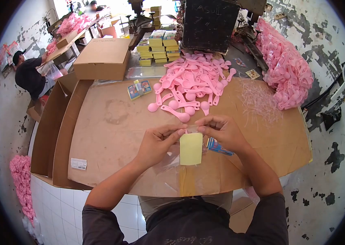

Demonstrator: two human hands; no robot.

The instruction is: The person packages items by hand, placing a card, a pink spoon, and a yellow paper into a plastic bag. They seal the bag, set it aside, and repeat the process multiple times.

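A yellow card (191, 149) is nearest, its long axis running away from the wearer, just nearside of the left hand (156, 141) and right hand (224, 132), about equally close, both pinching clear plastic (192, 128) at its far end; beyond, pink spoons (189, 81) heap on the tabletop (103, 136).

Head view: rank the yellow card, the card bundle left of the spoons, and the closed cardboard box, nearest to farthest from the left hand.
1. Yellow card: beside the left hand, to its right.
2. Card bundle: ahead, slightly left.
3. Closed cardboard box: farther ahead, left.
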